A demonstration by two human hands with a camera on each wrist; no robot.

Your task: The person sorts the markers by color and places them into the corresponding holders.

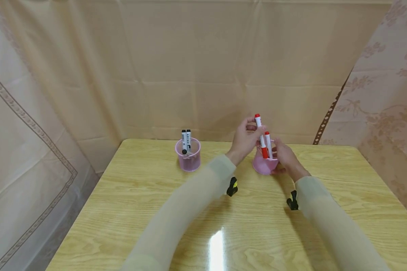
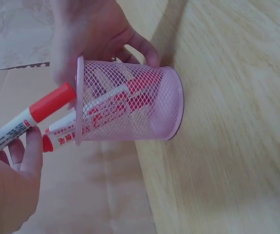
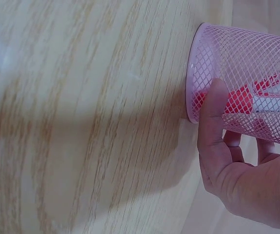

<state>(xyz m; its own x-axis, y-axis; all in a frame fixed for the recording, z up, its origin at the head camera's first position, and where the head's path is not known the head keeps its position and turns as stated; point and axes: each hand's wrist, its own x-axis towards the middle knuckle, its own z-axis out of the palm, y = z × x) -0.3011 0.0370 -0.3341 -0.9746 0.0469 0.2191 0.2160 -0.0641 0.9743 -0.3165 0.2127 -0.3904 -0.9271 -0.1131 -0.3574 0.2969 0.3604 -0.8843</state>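
Observation:
My left hand [image 1: 245, 139] pinches a white marker [image 1: 259, 122] with a red cap, holding it tilted, cap down, at the mouth of a pink mesh pen cup [image 1: 262, 167]. In the left wrist view its red cap [image 2: 52, 102] is right at the cup's rim. The cup stands upright on the table, and inside it lean two more red-and-white markers [image 2: 62, 139], their red ends down and seen through the mesh. From the right side my right hand [image 1: 288, 156] holds the cup, fingers against the mesh low near the base, as the right wrist view shows.
A second pink mesh pen cup [image 1: 190, 163] stands to the left, with several black-capped markers [image 1: 186, 139] in it. Both cups are near the back edge of the wooden table [image 1: 139, 210]. A beige curtain [image 1: 190, 75] hangs behind.

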